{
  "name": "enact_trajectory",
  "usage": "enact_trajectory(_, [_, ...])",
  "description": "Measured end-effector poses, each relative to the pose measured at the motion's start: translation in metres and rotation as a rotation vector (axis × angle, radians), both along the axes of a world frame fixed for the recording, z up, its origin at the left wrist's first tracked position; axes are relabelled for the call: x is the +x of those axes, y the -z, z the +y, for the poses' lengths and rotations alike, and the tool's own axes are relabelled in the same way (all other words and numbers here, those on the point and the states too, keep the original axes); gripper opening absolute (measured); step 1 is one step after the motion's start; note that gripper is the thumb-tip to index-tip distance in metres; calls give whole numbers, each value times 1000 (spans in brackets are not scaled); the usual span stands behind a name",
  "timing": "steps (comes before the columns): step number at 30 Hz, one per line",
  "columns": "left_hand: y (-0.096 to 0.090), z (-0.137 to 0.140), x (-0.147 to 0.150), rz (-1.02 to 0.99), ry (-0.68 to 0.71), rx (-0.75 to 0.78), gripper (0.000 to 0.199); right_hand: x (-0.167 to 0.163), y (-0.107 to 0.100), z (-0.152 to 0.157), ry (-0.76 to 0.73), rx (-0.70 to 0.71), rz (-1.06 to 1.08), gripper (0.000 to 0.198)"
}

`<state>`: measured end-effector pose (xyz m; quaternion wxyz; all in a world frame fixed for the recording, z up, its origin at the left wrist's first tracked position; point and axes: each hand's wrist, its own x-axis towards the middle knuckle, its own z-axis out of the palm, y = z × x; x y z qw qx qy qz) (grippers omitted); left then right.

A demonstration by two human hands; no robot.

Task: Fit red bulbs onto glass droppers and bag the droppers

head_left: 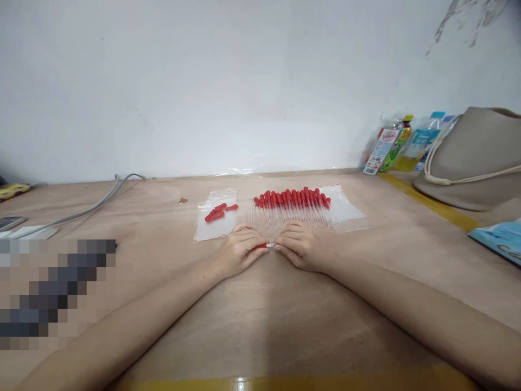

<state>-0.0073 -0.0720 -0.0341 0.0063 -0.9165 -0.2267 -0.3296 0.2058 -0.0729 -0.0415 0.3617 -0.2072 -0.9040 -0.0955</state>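
My left hand point(242, 248) pinches a red rubber dropper bulb point(260, 246) between thumb and fingers. My right hand point(299, 245) is closed on a thin clear dropper tube point(271, 246), whose end meets the bulb between my two hands. How far the tube sits inside the bulb is hidden by my fingers. Just beyond my right hand lies a row of droppers with red bulbs point(288, 196), their clear tubes pointing toward me. A few bare tubes point(251, 215) lie at the row's left end. Several loose red bulbs point(215, 216) rest on a clear plastic bag point(203, 231) past my left hand.
Another plastic bag point(345, 203) lies under the row's right side. Drink bottles point(386, 144) and a beige bag point(476, 157) stand at the back right, with a blue packet point(499, 239) nearer. On the left are a grey cable point(101, 202), a phone point(11, 223) and a pixelated area.
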Motion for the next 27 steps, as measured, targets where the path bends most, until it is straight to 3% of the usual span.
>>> enact_trajectory(14, [1,3,0,-73,-53,15,13,-6,1,4,55,-64,2,25])
enact_trajectory(19, [0,5,-4,-70,-87,18,23,-5,1,5,80,-83,-8,25])
enact_trajectory(27, [0,4,-1,-52,-58,38,11,-6,-1,1,82,-68,14,31])
